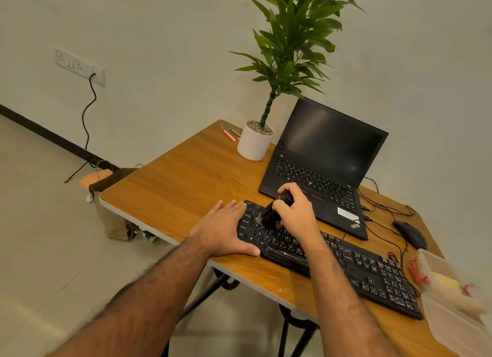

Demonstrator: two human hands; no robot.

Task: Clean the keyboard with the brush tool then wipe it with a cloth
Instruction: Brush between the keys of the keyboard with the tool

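Observation:
A black keyboard (pixel 367 271) lies along the near edge of the wooden table (pixel 181 186). My right hand (pixel 296 213) grips a black brush tool (pixel 271 215) whose bristle end rests on the keys at the keyboard's left part. My left hand (pixel 226 229) lies flat, fingers spread, on the keyboard's left end and the table beside it, thumb along the front edge. A yellowish cloth (pixel 447 282) seems to lie in a clear plastic box at the right.
An open black laptop (pixel 327 154) stands behind the keyboard. A potted plant in a white pot (pixel 254 143) and markers (pixel 230 134) are at the far corner. A black mouse (pixel 410 233) with cables lies right. The clear box (pixel 452 319) sits at the right edge.

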